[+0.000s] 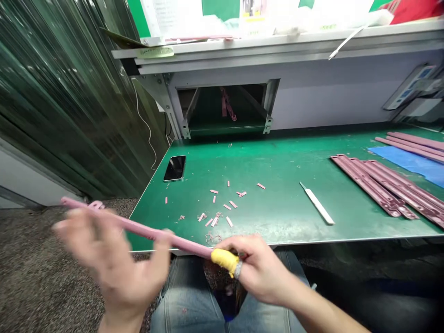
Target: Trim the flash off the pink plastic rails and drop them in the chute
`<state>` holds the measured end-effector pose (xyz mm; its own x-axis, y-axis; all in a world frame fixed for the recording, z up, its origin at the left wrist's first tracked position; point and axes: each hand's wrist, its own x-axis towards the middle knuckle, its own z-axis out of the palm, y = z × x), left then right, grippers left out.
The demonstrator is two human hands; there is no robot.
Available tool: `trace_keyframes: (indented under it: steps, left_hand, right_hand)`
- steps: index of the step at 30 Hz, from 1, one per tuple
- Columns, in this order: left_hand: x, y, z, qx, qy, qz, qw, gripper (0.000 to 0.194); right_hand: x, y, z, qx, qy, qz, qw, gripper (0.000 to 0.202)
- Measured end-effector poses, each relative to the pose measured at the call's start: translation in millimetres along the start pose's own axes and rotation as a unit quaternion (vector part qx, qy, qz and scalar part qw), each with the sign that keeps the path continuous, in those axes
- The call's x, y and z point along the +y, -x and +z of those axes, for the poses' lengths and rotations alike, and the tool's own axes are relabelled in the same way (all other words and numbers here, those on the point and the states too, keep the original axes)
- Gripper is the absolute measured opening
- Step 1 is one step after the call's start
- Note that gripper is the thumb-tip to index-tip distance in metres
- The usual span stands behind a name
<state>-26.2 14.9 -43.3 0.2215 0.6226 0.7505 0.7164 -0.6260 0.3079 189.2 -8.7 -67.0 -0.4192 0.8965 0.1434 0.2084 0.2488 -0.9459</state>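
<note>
A long pink strip (138, 227) slants across the front left edge of the green table. My right hand (258, 266) is closed round its lower right end, with yellow wrapping on one finger. My left hand (121, 263) is beside the strip, slightly blurred, its fingers apart and the thumb against the strip. A white-handled knife (319, 206) lies on the table to the right. Small pink scraps (215, 219) are scattered on the table beyond my hands.
A black phone (175, 168) lies at the table's left. Several pink parts (385, 187) are stacked at the right, near a blue sheet (412, 162). A white shelf (243, 51) spans the back, above an opening holding pink pieces (227, 105).
</note>
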Motion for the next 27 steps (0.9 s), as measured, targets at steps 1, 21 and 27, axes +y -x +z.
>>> trace_keyframes:
  steps: [1, 21, 27]
  left_hand:
    - [1, 5, -1.9, -0.053, -0.051, 0.074, 0.995, 0.079]
    - [-15, -33, -32.6, -0.307, -0.099, 0.291, 0.901, 0.053]
    - [-11, -39, -41.1, -0.291, -0.072, 0.344, 0.890, 0.052]
  right_hand:
    - [-4, -1, -11, -0.025, -0.010, 0.020, 0.999, 0.020]
    - [12, -11, -14, 0.015, 0.424, -0.215, 0.880, 0.029]
    - [6, -17, -16, 0.005, 0.459, -0.249, 0.853, 0.022]
